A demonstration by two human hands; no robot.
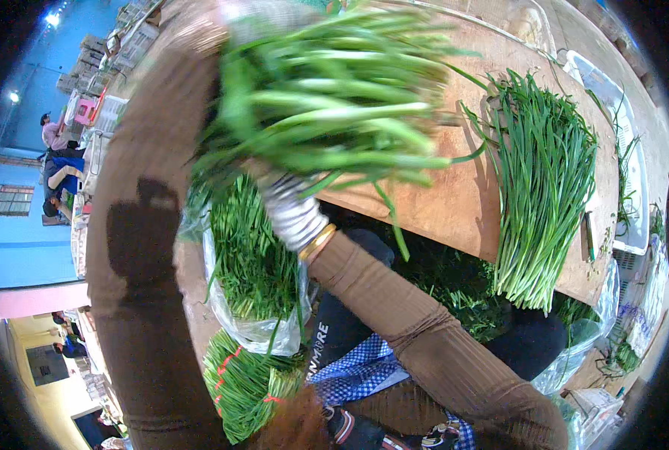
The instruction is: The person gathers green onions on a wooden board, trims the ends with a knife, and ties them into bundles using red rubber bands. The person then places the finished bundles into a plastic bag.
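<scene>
A thick bunch of long green stalks (pixel 340 107), seemingly garlic chives, is held up sideways above the board, blurred by motion. Its pale stalk ends point right and its leaves lie to the left. My right hand (pixel 289 208), in a white-and-grey striped glove with a gold bangle at the wrist, grips its lower side; the bunch hides most of the fingers. At the top edge of the view my left hand (pixel 272 14), in a pale glove, holds the bunch's upper side, blurred and partly hidden. A second bunch of chives (pixel 545 191) lies on the wooden board (pixel 452 208).
A clear plastic bag of greens (pixel 256 253) stands left of my legs, beside chives tied with red bands (pixel 239 377). A pen (pixel 589 236) lies on the board. Beyond the board is a white plastic crate (pixel 632 169). Several people sit far off at left.
</scene>
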